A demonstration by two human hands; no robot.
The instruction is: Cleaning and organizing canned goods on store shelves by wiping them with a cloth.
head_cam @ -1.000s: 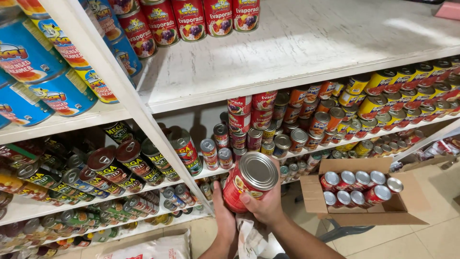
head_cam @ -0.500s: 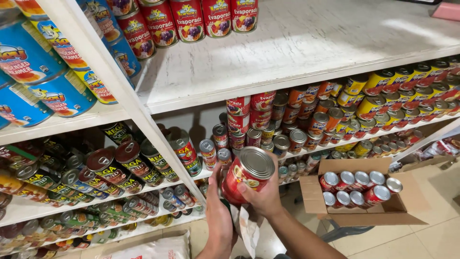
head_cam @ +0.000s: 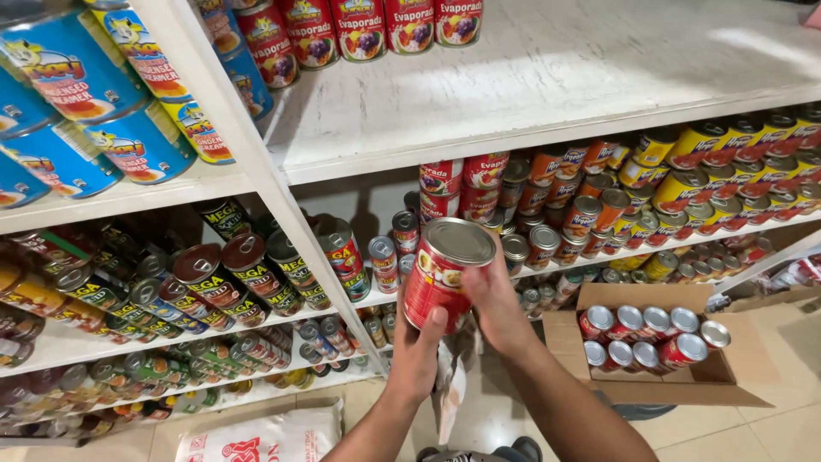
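Both my hands hold one large red can [head_cam: 445, 272] with a silver top, raised in front of the middle shelf. My left hand [head_cam: 419, 355] cups it from below, thumb on its side. My right hand [head_cam: 496, 301] wraps its right side. The can is tilted, top toward the shelf. Just behind it stand small red cans [head_cam: 392, 250] and stacked red and white cans [head_cam: 462, 184] on the white shelf [head_cam: 547, 128].
An open cardboard box [head_cam: 658, 376] on the floor at right holds several red cans [head_cam: 650, 334]. Blue cans [head_cam: 68, 111] fill the upper left shelf, dark-labelled cans [head_cam: 231, 274] the lower left, yellow and orange cans [head_cam: 710, 162] the right. A white sack [head_cam: 265, 436] lies below.
The red can has risen and moved closer to the shelf, its top turning more upward. Both hands went up with it.
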